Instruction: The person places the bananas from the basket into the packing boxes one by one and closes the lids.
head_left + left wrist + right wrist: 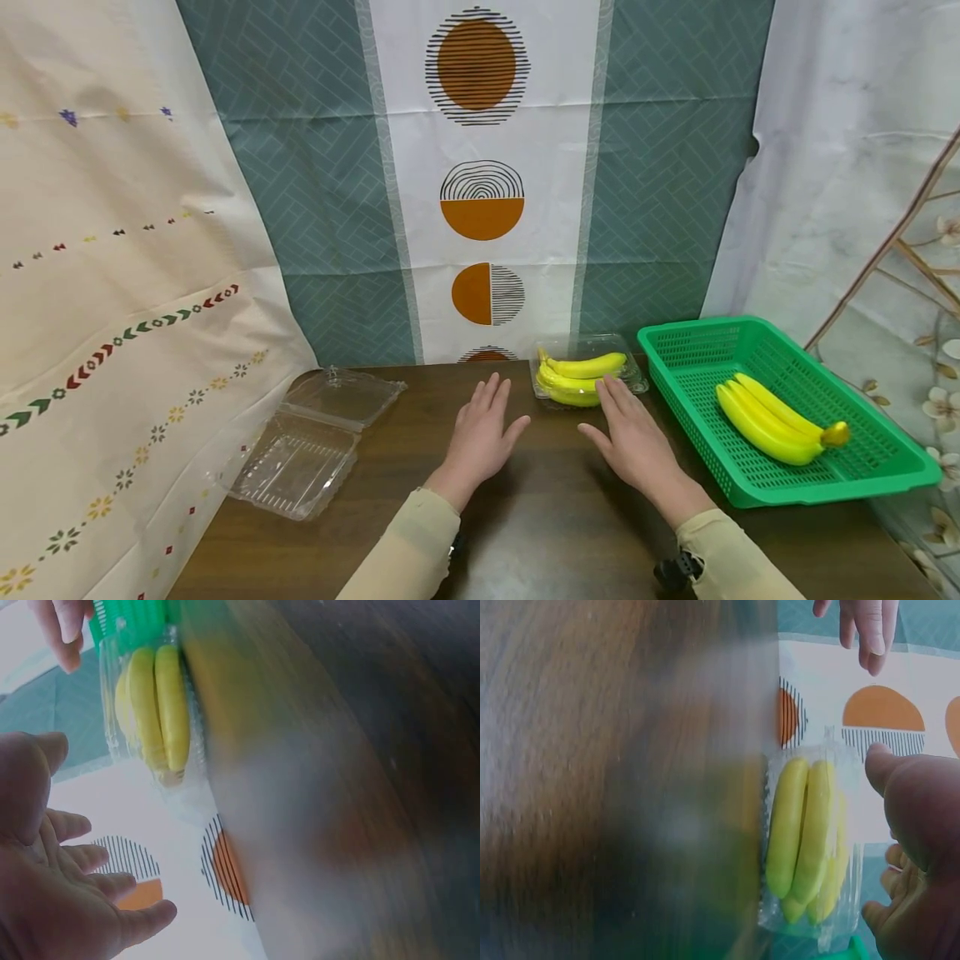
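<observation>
Both hands hover over the middle of the table, palms facing each other and holding nothing. The left hand [478, 437] has its fingers straight and thumb apart. In the same pose, the right hand [633, 437] overlaps the near edge of a clear plastic box [637, 379] in the head view. Inside that box lie yellow bananas [581, 379], seen through its wall in both wrist views. Left of the left hand stands a second clear plastic box [296, 467], its lid [345, 396] tipped back and nothing inside.
A green plastic basket [738, 492] stands at the right of the dark wooden table [540, 533], with another bunch of bananas [776, 421] in it. A patterned cloth [487, 142] hangs behind the table. Light cloths hang along the left and right sides.
</observation>
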A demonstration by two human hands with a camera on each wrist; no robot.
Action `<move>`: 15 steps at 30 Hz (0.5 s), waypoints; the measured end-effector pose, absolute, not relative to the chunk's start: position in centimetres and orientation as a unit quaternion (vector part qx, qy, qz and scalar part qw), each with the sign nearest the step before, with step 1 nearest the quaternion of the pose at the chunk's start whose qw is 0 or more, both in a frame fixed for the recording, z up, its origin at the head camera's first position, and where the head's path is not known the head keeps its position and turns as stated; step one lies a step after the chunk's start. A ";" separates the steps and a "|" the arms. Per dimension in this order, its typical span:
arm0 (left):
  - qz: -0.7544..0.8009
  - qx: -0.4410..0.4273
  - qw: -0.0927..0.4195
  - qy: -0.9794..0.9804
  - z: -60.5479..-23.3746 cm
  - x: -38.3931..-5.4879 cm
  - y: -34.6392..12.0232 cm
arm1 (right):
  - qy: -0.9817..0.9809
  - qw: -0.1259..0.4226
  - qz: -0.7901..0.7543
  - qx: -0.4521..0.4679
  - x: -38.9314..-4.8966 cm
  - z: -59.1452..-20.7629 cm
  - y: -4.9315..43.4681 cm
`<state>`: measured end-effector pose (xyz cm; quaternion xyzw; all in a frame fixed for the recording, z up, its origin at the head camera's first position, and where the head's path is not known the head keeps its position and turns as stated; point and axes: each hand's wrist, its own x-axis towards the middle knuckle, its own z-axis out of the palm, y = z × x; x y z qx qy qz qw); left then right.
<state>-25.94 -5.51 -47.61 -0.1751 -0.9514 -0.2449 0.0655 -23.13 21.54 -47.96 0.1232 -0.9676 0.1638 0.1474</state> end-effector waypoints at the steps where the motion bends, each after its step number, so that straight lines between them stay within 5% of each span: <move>1: -0.245 -0.174 0.066 -0.951 -47.5 -25.8 -5.7 | -0.967 0.148 0.164 0.126 -23.1 -47.9 21.4; 15: -0.235 -0.163 0.078 -0.955 -47.4 -24.5 -8.4 | -0.966 0.135 0.169 0.140 -22.5 -47.7 19.7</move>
